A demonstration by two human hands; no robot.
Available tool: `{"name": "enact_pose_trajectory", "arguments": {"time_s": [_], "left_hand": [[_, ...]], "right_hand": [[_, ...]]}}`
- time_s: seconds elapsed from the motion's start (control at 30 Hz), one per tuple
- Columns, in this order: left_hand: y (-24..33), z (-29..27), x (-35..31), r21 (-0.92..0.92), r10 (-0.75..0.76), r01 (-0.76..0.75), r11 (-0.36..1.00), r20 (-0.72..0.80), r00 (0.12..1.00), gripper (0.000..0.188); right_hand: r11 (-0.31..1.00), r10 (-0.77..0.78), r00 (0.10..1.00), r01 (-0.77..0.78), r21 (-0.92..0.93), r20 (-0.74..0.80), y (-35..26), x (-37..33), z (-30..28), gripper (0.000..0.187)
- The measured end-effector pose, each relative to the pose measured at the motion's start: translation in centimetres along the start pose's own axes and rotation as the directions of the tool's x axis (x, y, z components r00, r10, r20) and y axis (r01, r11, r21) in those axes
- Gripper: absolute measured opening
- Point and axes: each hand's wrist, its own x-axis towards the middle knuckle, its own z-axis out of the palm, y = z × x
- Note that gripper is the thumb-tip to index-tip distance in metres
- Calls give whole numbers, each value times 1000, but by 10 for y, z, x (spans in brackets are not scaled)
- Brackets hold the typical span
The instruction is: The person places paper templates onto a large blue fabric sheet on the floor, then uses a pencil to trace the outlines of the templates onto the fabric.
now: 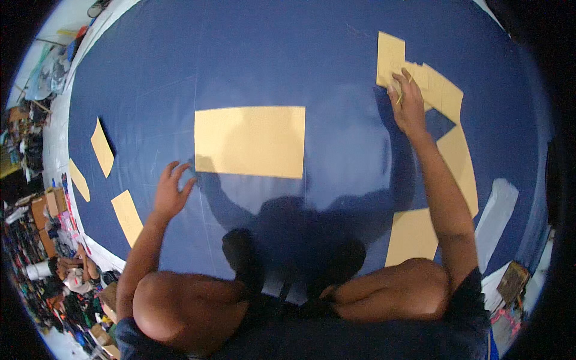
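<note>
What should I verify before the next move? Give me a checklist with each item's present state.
1. Large, yellow rectangular sheet fully on the glossy dark-blue surface: ok.
2. Even light on that sheet: not ok; a dark shadow crosses it.
3. Left hand free: ok; open, beside the sheet's left edge.
4. Left fingertips clear of the sheet: cannot tell.
5. Thin yellow stick in the right hand: ok.
6. Three small, flat yellow pieces at left apart from each other: ok.
</note>
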Motion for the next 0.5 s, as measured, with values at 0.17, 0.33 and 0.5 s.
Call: {"name": "enact_pose_trajectory", "arguments": {"time_s": [0.17, 0.33, 0.5], "left_hand": [[49, 74, 9, 31, 225, -223, 974, -106, 968, 54], [55, 101, 26, -3, 315, -326, 945, -257, 914, 54], [61, 106, 38, -57, 227, -270, 961, -391, 892, 53]], "right_hand": [[985, -169, 953, 168, 23, 250, -55, -29, -67, 35], [977, -171, 901, 208, -51, 398, -92, -50, -130, 35], [926, -299, 856, 367, -90, 421, -131, -17, -141, 35]]}}
